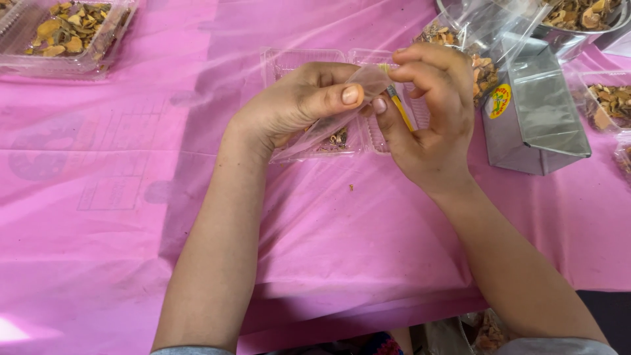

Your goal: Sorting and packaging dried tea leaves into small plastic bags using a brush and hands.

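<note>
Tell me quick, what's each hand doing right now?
Left hand: closed, pinching a small clear plastic bag.
Right hand: closed on the same bag's top edge, with a yellow strip against its palm.

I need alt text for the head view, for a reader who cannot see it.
Over a pink tablecloth, the left hand and right hand together hold a small clear bag; the right also holds a yellow stick. Clear trays of dried pieces and a metal box stand around.
</note>
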